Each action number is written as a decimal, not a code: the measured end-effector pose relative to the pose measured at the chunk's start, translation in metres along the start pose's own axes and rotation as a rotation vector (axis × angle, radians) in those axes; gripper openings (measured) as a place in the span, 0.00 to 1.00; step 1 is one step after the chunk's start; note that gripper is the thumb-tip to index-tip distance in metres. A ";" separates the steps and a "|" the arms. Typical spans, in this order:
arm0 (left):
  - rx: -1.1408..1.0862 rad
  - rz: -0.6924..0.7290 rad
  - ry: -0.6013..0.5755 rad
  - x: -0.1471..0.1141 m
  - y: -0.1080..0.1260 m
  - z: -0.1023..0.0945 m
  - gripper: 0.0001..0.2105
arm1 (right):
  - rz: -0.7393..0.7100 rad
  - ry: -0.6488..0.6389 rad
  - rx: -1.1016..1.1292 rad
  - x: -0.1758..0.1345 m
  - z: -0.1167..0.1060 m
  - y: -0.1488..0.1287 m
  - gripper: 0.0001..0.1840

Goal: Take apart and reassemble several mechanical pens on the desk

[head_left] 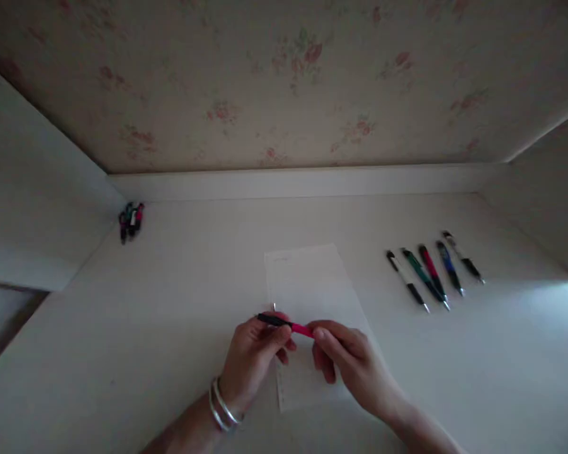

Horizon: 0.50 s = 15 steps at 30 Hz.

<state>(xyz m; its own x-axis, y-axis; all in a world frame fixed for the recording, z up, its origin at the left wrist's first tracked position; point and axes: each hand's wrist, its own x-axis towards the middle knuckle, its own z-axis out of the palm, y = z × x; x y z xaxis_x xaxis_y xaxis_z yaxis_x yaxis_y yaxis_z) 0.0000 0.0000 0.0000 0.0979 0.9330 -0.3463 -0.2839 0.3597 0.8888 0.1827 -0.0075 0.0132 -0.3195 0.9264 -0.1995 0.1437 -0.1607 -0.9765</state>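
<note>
Head view: one pen (300, 328), black and pink, held between both hands above the sheet of paper. Long axis runs left to right, slightly aslant; black end left and a little farther, pink end right and nearer. Both hands touch it, neither the nearer.

Left hand (253, 347): thumb and fingers closed on the pen around its black part; two silvery bangles (219, 408) at the wrist. Small metallic tip (274, 307) just beyond its fingers; owner cannot be told.

Right hand (350, 356): thumb and forefinger pinching the pink end, other fingers loosely curled.

Beneath: white sheet of paper (307, 274) on the white bench (194, 277); faint mark in its far left corner, illegible.

Right: row of five pens (430, 263). Far left: pen cluster (132, 222). Brands: none legible.
</note>
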 end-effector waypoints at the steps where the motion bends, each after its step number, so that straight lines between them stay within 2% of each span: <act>1: 0.002 0.000 -0.002 -0.001 0.000 0.000 0.14 | -0.024 0.020 -0.020 -0.001 0.000 0.000 0.15; 3: 0.002 0.001 0.001 -0.003 -0.001 -0.001 0.14 | -0.085 0.057 -0.060 -0.002 0.000 -0.001 0.11; 6: -0.011 0.001 0.021 -0.004 -0.001 -0.001 0.14 | -0.209 0.099 -0.123 -0.003 0.000 0.002 0.11; 11: -0.032 0.002 0.103 -0.002 -0.001 0.001 0.15 | -0.537 0.255 -0.329 -0.004 -0.002 0.012 0.17; 13: -0.041 -0.010 0.098 -0.002 -0.001 0.002 0.15 | -0.575 0.295 -0.367 -0.003 -0.004 0.014 0.18; 15: -0.046 -0.024 0.084 -0.002 -0.001 0.003 0.15 | -0.567 0.278 -0.370 -0.002 -0.004 0.015 0.18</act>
<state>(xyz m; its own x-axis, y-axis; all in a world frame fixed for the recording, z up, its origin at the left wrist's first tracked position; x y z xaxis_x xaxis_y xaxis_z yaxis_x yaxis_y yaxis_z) 0.0028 -0.0022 0.0005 0.0259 0.9191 -0.3932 -0.3258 0.3797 0.8659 0.1897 -0.0104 -0.0003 -0.1958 0.8934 0.4044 0.3496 0.4489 -0.8224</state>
